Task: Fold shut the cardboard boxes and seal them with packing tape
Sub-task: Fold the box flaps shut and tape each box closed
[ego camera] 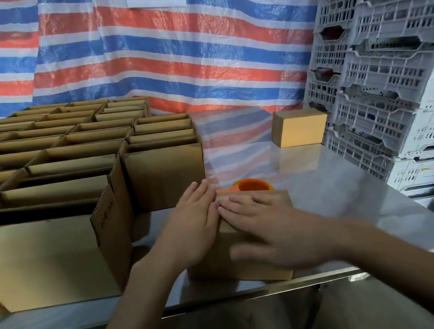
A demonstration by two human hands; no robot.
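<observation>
A small cardboard box (226, 263) stands near the front edge of the steel table (345, 200). My left hand (191, 226) lies flat on its top at the left, fingers straight. My right hand (272, 229) presses flat on the top beside it, fingers pointing left and touching the left hand's fingers. The box top is mostly hidden under both hands. Just behind the box sits an orange tape dispenser (252, 185), partly hidden by it.
Many open-topped cardboard boxes (48, 175) fill the left of the table. One closed box (300, 127) stands at the back right. Grey plastic crates (383, 64) are stacked along the right. A striped tarp (163, 58) hangs behind.
</observation>
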